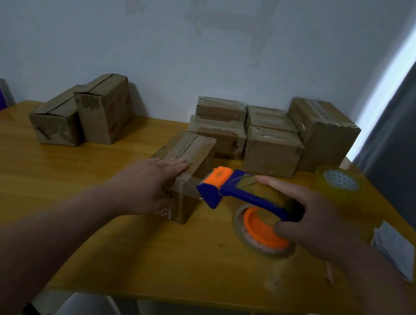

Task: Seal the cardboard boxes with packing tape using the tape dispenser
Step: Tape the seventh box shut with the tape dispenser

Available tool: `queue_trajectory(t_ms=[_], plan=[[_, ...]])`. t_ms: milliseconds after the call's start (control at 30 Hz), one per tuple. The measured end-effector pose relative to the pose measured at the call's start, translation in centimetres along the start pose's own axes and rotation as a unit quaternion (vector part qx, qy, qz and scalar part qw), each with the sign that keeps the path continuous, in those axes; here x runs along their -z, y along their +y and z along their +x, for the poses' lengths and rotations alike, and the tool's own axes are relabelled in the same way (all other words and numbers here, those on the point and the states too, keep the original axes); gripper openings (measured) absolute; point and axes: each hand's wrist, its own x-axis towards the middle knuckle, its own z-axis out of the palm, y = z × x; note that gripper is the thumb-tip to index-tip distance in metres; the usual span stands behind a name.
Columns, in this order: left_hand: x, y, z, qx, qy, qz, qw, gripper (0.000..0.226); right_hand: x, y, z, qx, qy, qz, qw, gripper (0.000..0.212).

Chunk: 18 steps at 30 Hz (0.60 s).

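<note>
A small cardboard box [193, 152] stands in the middle of the yellow wooden table [58, 201]. My left hand [147, 183] lies flat on its near top edge, fingers straight. My right hand [311, 222] grips a blue and orange tape dispenser [239, 192] with a clear tape roll on an orange hub. The dispenser's orange front end sits at the box's near right corner, and a strip of tape runs over that corner.
Two boxes [83, 113] lie at the back left. Several boxes [272, 137] are stacked against the wall at the back right. A spare roll of clear tape [339, 183] and a folded grey-white sheet [394, 249] lie at the right.
</note>
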Motion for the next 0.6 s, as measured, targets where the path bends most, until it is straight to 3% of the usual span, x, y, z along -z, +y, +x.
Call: queue_trajectory(t_ms=[233,400,600], plan=[[-0.2,-0.2,-0.2,-0.012,0.003,-0.013,1.000,0.082,-0.6,-1.2,0.9,-0.021,-0.056,-0.071,0.996,0.070],[0.3,-0.4,-0.2,-0.016,-0.016,-0.075,0.997,0.098,-1.1,-2.8,3.5,-0.037,-0.109,-0.123,0.986,0.062],[0.1,-0.5,0.0,-0.011,-0.011,-0.096,0.995,0.097,-1.2,-3.1,5.4,-0.082,-0.137,-0.040,0.986,0.052]])
